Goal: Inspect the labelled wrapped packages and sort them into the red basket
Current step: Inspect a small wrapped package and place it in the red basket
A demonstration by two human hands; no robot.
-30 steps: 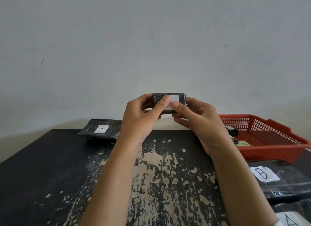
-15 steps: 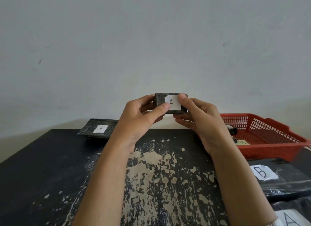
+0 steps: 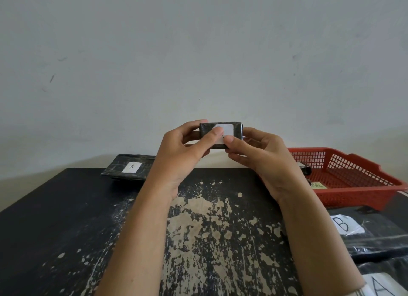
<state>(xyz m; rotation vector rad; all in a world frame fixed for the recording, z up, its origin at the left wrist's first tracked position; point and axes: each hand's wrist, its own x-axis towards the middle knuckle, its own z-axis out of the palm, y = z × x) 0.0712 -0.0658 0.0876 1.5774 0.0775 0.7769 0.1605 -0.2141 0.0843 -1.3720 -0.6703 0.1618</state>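
The small wrapped package (image 3: pixel 238 131) is held in the air above the middle of the table's far edge, its broad face turned toward the camera. A white label (image 3: pixel 228 129) sits on that face, but both thumbs lie across it, so the letter cannot be read. The left hand (image 3: pixel 183 150) grips the package's left end, with fingers curled behind and the thumb on the front. The right hand (image 3: pixel 260 154) grips the lower right part the same way, its thumb tip on the label.

The package looks like a compact block under dark glossy film, and its squared corners do not sag. It is probably stiff and light enough for a fingertip hold. The film may be slick, and the paper label could crease or lift under a rubbing thumb. Holding the two short ends, thumbs off the label, would likely serve best for reading it.

The table (image 3: pixel 66 218) is black with worn pale patches. The red basket (image 3: pixel 344 198) stands at its right edge toward the far corner, with a small dark item (image 3: pixel 305 169) and a yellowish tag (image 3: pixel 318 185) inside. A flat package marked A (image 3: pixel 129 168) lies at the far edge, left of the hands. Near the right front corner lie a package marked B (image 3: pixel 375 247) and another A-labelled package (image 3: pixel 379 288).
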